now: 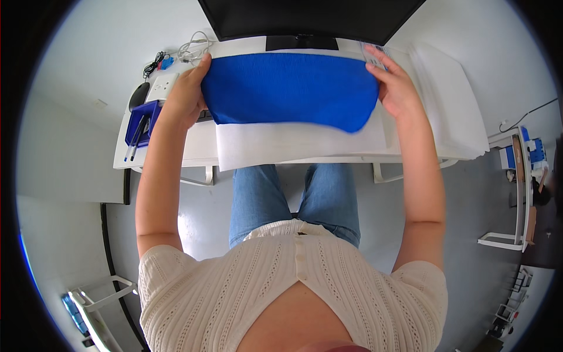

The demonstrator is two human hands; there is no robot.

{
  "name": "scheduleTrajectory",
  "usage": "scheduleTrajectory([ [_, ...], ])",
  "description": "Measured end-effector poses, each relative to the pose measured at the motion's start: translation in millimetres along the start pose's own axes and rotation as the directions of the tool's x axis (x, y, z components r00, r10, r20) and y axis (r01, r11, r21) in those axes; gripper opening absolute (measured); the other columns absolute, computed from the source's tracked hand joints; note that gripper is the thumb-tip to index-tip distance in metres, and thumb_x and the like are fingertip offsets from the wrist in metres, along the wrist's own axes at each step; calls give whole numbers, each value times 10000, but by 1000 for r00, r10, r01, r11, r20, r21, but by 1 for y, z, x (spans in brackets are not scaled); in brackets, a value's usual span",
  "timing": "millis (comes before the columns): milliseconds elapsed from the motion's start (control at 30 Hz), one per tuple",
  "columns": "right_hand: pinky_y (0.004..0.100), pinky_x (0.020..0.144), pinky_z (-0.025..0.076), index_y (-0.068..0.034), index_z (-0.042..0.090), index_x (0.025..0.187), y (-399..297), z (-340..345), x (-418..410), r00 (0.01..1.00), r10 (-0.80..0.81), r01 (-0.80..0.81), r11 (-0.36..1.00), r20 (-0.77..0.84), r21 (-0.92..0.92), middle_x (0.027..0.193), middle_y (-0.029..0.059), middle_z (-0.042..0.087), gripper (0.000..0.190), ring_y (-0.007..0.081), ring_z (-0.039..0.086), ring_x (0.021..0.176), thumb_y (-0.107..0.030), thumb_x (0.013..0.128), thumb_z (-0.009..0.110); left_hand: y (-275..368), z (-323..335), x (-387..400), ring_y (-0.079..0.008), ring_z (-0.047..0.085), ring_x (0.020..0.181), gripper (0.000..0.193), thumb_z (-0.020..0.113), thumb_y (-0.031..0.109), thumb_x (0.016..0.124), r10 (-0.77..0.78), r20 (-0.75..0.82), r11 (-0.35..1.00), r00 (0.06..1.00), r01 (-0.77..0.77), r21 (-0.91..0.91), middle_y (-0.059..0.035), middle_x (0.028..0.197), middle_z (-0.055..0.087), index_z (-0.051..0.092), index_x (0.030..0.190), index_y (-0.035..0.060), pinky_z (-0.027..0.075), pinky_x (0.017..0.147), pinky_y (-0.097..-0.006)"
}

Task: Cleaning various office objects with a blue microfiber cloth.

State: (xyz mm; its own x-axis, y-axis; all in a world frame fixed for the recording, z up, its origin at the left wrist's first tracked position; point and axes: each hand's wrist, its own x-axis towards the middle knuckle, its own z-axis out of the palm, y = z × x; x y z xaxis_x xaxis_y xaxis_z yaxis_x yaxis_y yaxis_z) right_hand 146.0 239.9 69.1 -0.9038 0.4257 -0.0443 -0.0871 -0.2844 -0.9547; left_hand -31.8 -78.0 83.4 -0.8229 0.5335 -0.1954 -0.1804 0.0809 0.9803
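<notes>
A bright blue ribbed cloth is stretched between my two hands above the white desk. My left hand grips its left edge, thumb on top near the upper corner. At the right edge, my right hand pinches the cloth with the thumb, the index finger reaching out past it. The cloth's lower edge droops toward the right. Beneath it lies a white sheet, its front left corner hanging over the desk edge. Part of a dark keyboard shows beside my left hand; the cloth hides what lies behind it.
A black monitor stands at the back. To the left are a white power socket, a black mouse, a blue tray with pens, and coiled cables. White sheeting covers the desk's right end. Another person sits far right.
</notes>
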Motion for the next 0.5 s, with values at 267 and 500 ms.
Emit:
scheduleTrajectory([
  [267,284,826,470,-54,555,1217,-14,-9,25,951,-309,309,951,28,29,1156,88,583,346,156,571,997,-29,873,570,18,25,4,-264,533,1150,582,470,400,949,124,65,945,990,-98,-311,-204,1290,491,395,1298,-60,444,971,-419],
  [500,275,726,487,-72,604,1155,40,-17,-2,946,312,-317,830,-89,-459,1189,68,562,327,133,571,913,-3,837,570,-72,4,1,-246,557,1113,496,422,306,982,-354,145,884,924,381,-271,-192,1248,520,365,1331,-41,484,927,-398],
])
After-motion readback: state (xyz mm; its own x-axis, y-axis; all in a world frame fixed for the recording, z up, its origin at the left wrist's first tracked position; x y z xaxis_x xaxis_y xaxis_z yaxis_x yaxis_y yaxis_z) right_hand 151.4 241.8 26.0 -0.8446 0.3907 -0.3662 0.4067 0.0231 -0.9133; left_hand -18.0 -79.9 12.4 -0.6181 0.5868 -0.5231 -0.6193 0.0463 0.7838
